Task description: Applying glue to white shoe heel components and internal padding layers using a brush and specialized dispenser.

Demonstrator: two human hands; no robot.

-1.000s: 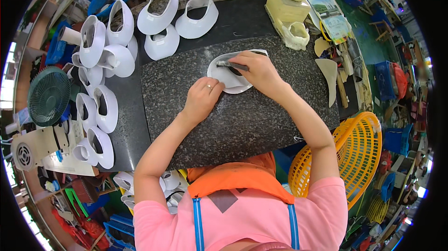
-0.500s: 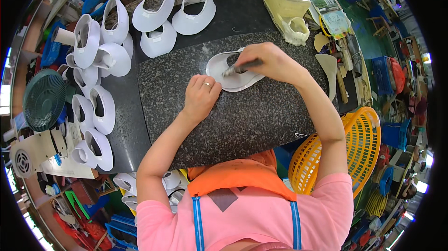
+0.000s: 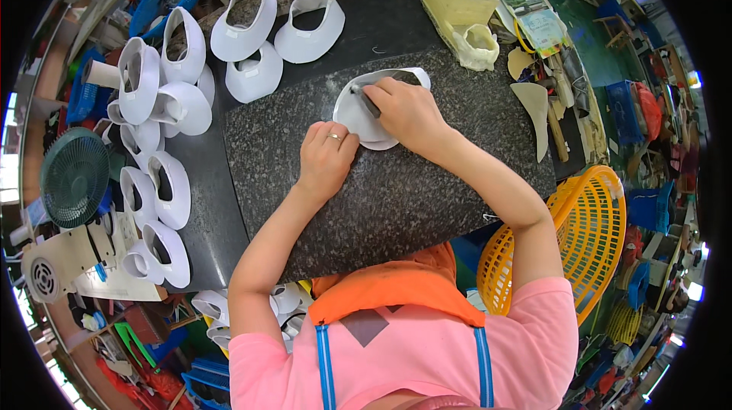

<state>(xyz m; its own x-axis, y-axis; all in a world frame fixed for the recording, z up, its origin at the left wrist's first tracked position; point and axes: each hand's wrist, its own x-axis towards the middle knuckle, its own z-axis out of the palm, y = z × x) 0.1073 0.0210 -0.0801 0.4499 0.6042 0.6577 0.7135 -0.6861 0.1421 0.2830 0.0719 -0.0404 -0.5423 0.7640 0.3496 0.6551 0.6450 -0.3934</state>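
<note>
A white, curved piece with an oval opening, which looks like a shoe upper [image 3: 352, 116], lies on the speckled stone slab [image 3: 366, 204]. My left hand [image 3: 326, 157] is at its left edge, the fingers bent together and pressing the rim down; a ring shows on one finger. Over the piece, my right hand [image 3: 406, 111] is closed round the dark handle of a brush [image 3: 367, 103]. The brush's tip reaches the upper left part of the piece, by the opening. My fingers partly hide the handle and the piece's right side.
Several similar white pieces [image 3: 248, 21] stand along the left and far side. A yellowish pot [image 3: 474, 48] sits at the far right, near a hammer [image 3: 559, 132] and other tools. A yellow basket [image 3: 583, 235] is by my right arm; a green fan [image 3: 75, 177] is at left.
My right hand and the brush have moved left and away from me, and the brush handle has turned. The white piece has turned slightly. My left hand stays at its edge.
</note>
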